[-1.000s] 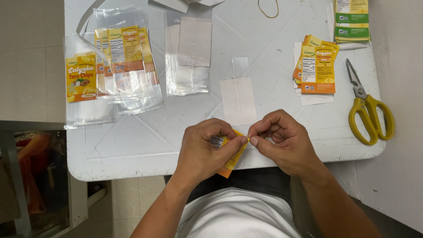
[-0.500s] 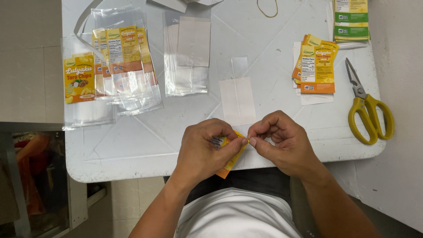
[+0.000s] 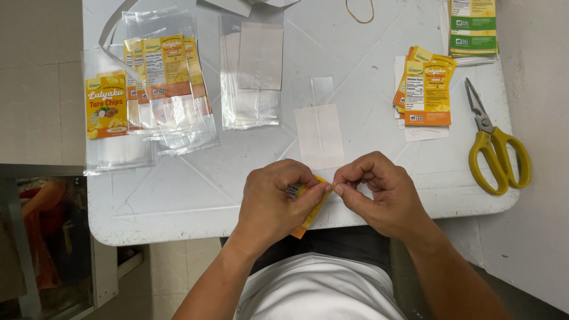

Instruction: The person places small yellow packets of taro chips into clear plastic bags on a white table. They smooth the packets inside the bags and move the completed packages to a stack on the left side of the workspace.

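Two bare hands are meeting at the near edge of the white desk (image 3: 195,201). The left hand (image 3: 274,204) is curling its grip around a yellow-orange label (image 3: 313,208), which is sticking out below the fingers and hanging over the desk edge, above the person's lap. The right hand (image 3: 379,192) is pinching narrowly at the label's upper corner, thumb and forefinger pressed together right against the left thumb; what sits between those fingertips is too small to make out.

Just beyond the hands a single clear bag with a white backing (image 3: 319,133) is lying flat. Farther back a stack of empty clear bags (image 3: 250,77) is resting, and to its left several clear bags with labels already on them (image 3: 166,89) are overlapping one another, with one more labelled bag (image 3: 109,112) lying at the far left edge. On the right a small pile of loose orange labels (image 3: 428,89) is sitting near yellow-handled scissors (image 3: 495,148), which are lying closed with blades pointing away. Green and yellow labels (image 3: 473,26) are stacked in the far right corner, and a rubber band (image 3: 360,10) is lying at the top edge.
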